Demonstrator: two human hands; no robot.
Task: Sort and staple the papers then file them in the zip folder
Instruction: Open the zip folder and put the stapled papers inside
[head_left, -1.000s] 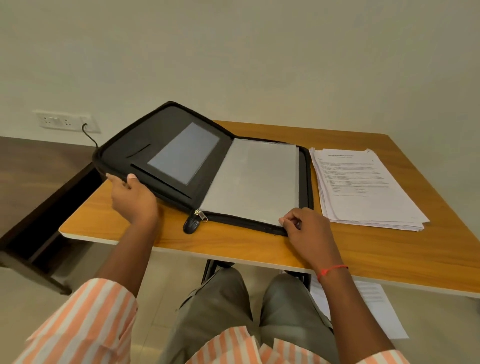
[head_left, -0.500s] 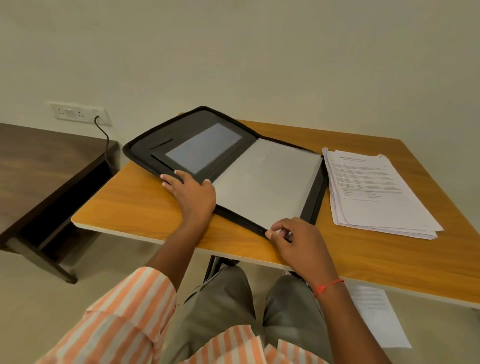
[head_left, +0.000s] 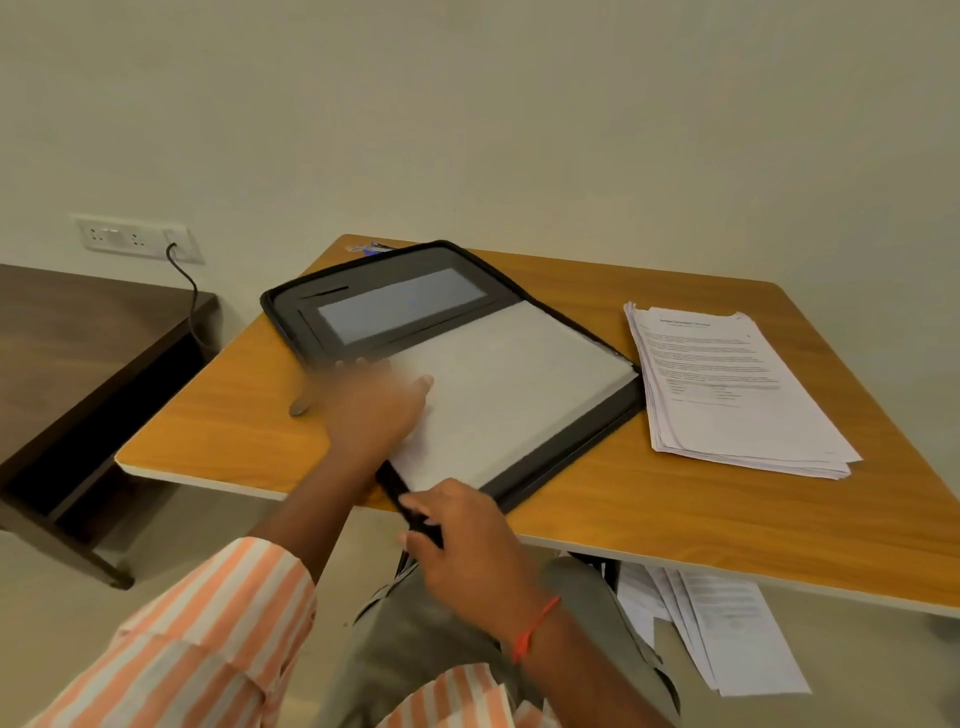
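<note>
Orange-brown wood forms the tabletop (head_left: 675, 519), and the black zip folder (head_left: 576, 460) lies open on it at a slant, its near corner jutting past the front edge. A pale sheet (head_left: 519, 384) fills the folder's right half, and the left half carries a grey pocket (head_left: 400, 306). The left hand (head_left: 363, 410) (badly smeared by motion blur) lies across the folder's near-left edge with fingers spread and straight, gripping nothing. The right hand (head_left: 467, 540) curls its fingers round the overhanging corner and holds it. A stack of printed papers (head_left: 727, 384) sits just beside the folder on its right. More sheets (head_left: 727, 623) lie on the floor (head_left: 234, 519) under the tabletop. A dark side table (head_left: 78, 338) stands to the left, below a wall socket (head_left: 130, 236).
</note>
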